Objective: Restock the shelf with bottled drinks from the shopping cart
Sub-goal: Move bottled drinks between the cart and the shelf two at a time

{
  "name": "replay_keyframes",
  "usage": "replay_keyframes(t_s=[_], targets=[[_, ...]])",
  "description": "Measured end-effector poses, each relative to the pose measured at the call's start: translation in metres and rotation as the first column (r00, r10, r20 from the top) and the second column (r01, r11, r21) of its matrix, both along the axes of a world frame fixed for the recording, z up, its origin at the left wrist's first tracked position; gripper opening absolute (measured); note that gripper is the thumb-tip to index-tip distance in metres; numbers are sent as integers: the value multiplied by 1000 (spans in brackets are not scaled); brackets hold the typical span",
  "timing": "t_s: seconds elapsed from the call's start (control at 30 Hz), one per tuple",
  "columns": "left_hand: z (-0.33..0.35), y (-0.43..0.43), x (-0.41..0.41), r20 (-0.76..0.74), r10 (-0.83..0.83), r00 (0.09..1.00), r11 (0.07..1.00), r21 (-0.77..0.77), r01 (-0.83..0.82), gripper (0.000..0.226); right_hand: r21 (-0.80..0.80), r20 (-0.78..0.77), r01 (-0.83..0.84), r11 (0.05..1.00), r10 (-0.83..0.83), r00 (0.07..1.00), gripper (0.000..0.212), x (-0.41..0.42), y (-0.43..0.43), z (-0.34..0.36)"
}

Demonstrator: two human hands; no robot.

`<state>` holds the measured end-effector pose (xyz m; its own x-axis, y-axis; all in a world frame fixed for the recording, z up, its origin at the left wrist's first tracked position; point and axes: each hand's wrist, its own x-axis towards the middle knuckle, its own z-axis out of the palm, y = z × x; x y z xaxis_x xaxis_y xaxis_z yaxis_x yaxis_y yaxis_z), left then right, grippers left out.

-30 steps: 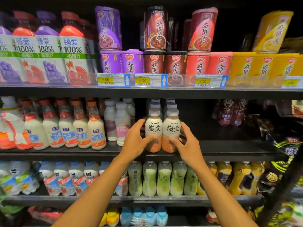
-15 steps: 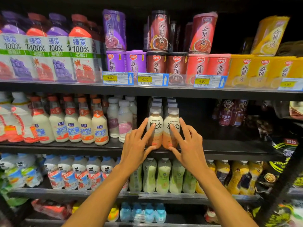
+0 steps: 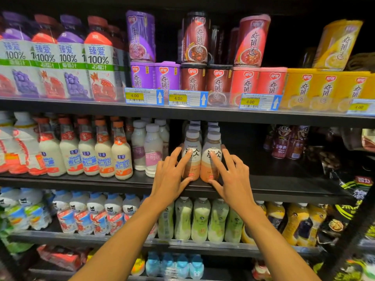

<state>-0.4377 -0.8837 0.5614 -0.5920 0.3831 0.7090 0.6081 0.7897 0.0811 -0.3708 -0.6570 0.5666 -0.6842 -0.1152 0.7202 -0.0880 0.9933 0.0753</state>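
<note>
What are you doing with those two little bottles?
A person is stocking a store shelf. The left hand and right hand each rest spread fingers on the front of a latte bottle: the left bottle and the right bottle. Both stand upright, side by side, at the front edge of the middle shelf, with more of the same lined up behind. Neither hand is wrapped around its bottle.

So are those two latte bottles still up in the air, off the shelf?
No, both latte bottles stand upright on the middle shelf, with the left hand and right hand touching them with spread fingers.
</note>
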Motion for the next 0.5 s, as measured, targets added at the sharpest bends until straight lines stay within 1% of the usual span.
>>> replay_keyframes(t_s=[0.33, 0.5], targets=[[4, 6, -7, 1, -10, 1000, 1000, -1, 10, 98, -21, 27, 8, 1000, -7, 1000, 99, -12, 1, 2], [4, 7, -5, 38, -12, 999, 1000, 21, 11, 96, -30, 65, 10, 999, -8, 998, 99, -10, 0, 4]])
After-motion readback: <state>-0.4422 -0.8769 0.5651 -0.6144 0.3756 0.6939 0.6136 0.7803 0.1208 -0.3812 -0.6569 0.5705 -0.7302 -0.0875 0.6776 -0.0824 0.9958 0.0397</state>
